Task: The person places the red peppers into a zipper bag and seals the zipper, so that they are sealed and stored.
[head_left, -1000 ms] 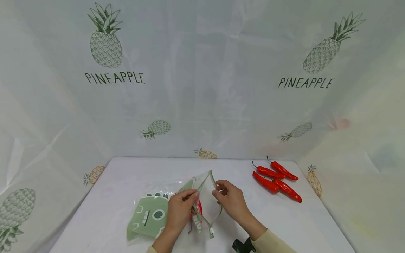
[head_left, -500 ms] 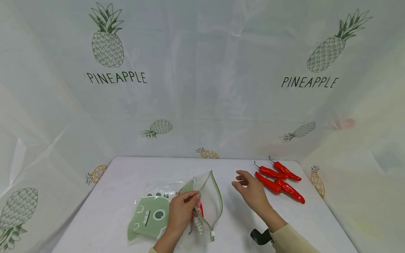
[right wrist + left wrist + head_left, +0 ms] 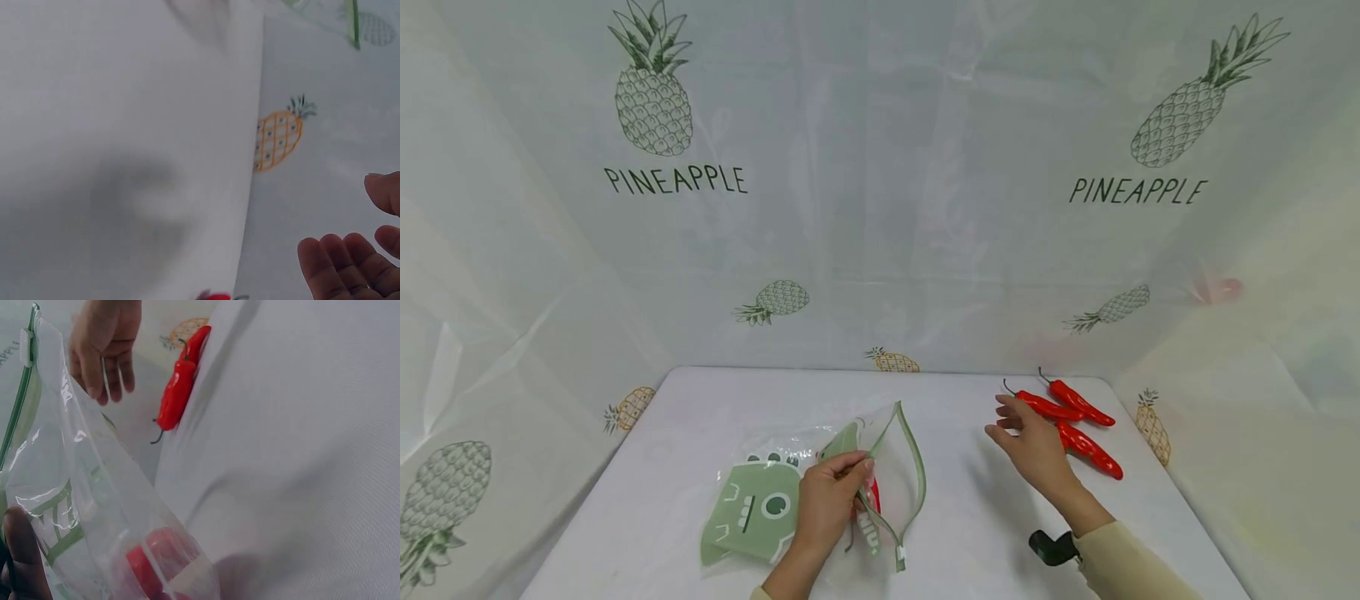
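Observation:
My left hand [image 3: 827, 504] pinches the edge of a clear zip bag [image 3: 917, 462] with a green rim and a slider. The bag's mouth gapes to the right, and a green one-eyed monster print [image 3: 752, 512] shows on the left. Red chili pepper shows inside, through the plastic in the left wrist view [image 3: 147, 572]. My right hand [image 3: 1033, 446] holds nothing; its fingers are loosely bent, raised beside several red chili peppers [image 3: 1090, 450] at the table's back right. It hides one of them in the head view.
The white table [image 3: 955, 517] ends at the back against a pale curtain [image 3: 910, 208] printed with pineapples. A black camera piece [image 3: 1052, 547] sits at my right wrist.
My right hand has let go of the bag's rim and moved right to the chili peppers, overlapping one. My left hand stays at the bag, whose mouth remains apart.

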A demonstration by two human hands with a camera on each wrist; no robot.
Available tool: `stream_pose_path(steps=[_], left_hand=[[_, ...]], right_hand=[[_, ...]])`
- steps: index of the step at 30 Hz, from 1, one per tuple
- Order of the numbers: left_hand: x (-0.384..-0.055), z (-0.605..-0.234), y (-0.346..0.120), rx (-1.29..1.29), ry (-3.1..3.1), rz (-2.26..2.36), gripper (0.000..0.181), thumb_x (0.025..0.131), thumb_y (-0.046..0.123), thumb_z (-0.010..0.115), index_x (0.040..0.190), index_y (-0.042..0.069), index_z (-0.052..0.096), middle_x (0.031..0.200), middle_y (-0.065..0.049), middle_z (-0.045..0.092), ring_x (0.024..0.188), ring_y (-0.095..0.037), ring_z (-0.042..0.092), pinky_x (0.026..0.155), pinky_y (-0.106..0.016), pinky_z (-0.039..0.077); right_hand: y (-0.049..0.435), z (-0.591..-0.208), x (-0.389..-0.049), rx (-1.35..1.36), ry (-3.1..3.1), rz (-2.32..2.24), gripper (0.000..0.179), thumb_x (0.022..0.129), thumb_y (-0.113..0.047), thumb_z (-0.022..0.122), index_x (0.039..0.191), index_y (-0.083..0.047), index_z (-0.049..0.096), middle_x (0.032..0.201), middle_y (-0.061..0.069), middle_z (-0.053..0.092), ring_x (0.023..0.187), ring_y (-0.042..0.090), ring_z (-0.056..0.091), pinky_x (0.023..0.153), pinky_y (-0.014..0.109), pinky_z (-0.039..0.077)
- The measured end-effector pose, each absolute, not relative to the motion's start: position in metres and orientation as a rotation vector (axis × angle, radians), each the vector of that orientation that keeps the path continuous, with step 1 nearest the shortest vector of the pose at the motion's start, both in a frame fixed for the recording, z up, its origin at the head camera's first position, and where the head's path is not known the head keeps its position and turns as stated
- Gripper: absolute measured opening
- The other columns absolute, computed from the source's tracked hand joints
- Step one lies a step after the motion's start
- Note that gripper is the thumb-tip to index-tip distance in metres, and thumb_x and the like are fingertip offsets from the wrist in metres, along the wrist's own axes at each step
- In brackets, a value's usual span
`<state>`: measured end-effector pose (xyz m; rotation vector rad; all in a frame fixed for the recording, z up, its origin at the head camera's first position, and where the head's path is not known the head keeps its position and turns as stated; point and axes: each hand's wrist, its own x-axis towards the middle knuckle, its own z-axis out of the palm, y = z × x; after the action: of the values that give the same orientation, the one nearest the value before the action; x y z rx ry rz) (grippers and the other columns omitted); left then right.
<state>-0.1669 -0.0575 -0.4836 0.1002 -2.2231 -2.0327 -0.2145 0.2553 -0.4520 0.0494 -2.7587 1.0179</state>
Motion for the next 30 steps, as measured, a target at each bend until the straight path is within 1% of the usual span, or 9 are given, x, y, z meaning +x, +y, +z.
stream_pose_path(steps=[4, 8, 14, 18, 27, 30], left_hand=[[-0.166, -0.483, -0.059, 0.109, -2.223, -2.037, 0.023, 0.092, 0.02, 0.083, 0.109, 0.005, 0.082, 0.077, -0.008, 0.071, 0.049, -0.009, 0.058, 0.044, -0.019, 0.048], [-0.165, -0.484, -0.058, 0.105, -2.223, -2.038, 0.023, 0.092, 0.018, 0.083, 0.11, 0.004, 0.082, 0.077, -0.008, 0.071, 0.049, -0.009, 0.058, 0.044, -0.019, 0.049], [-0.164, -0.484, -0.059, 0.106, -2.229, -2.041, 0.023, 0.093, 0.019, 0.082, 0.111, 0.004, 0.082, 0.078, -0.008, 0.071, 0.049, -0.01, 0.058, 0.044, -0.02, 0.05], [-0.164, -0.486, -0.059, 0.117, -2.229, -2.038, 0.024, 0.093, 0.019, 0.082, 0.112, 0.005, 0.082, 0.081, -0.008, 0.073, 0.048, -0.01, 0.059, 0.044, -0.02, 0.05], [-0.164, -0.489, -0.058, 0.143, -2.24, -2.031, 0.024, 0.092, 0.018, 0.082, 0.112, 0.005, 0.081, 0.083, -0.008, 0.075, 0.047, -0.009, 0.058, 0.044, -0.021, 0.05], [-0.164, -0.489, -0.059, 0.15, -2.242, -2.031, 0.023, 0.093, 0.019, 0.082, 0.112, 0.005, 0.082, 0.084, -0.008, 0.076, 0.047, -0.009, 0.058, 0.044, -0.021, 0.05]], right_hand=[[0.279, -0.456, -0.222, 0.034, -2.772, 0.995, 0.058, 0.1, -0.022, 0.074, 0.15, -0.004, 0.052, 0.136, 0.022, 0.067, 0.119, 0.041, 0.067, 0.087, 0.049, 0.065], [0.303, -0.462, -0.229, -0.027, -2.817, 0.95, 0.058, 0.1, -0.02, 0.071, 0.151, -0.003, 0.05, 0.138, 0.026, 0.065, 0.121, 0.045, 0.064, 0.09, 0.053, 0.063], [0.328, -0.469, -0.239, -0.116, -2.906, 0.925, 0.063, 0.101, -0.022, 0.07, 0.155, -0.001, 0.044, 0.142, 0.031, 0.058, 0.126, 0.05, 0.056, 0.093, 0.059, 0.061], [0.336, -0.476, -0.246, -0.131, -2.929, 0.916, 0.064, 0.102, -0.023, 0.069, 0.156, -0.001, 0.043, 0.144, 0.032, 0.056, 0.127, 0.05, 0.054, 0.097, 0.063, 0.058], [0.341, -0.491, -0.25, -0.124, -2.977, 0.98, 0.068, 0.102, -0.02, 0.069, 0.159, -0.001, 0.037, 0.15, 0.032, 0.052, 0.132, 0.052, 0.052, 0.102, 0.065, 0.054], [0.34, -0.495, -0.25, -0.128, -2.975, 0.989, 0.068, 0.101, -0.019, 0.07, 0.159, -0.002, 0.038, 0.149, 0.031, 0.054, 0.129, 0.05, 0.054, 0.101, 0.062, 0.057]])
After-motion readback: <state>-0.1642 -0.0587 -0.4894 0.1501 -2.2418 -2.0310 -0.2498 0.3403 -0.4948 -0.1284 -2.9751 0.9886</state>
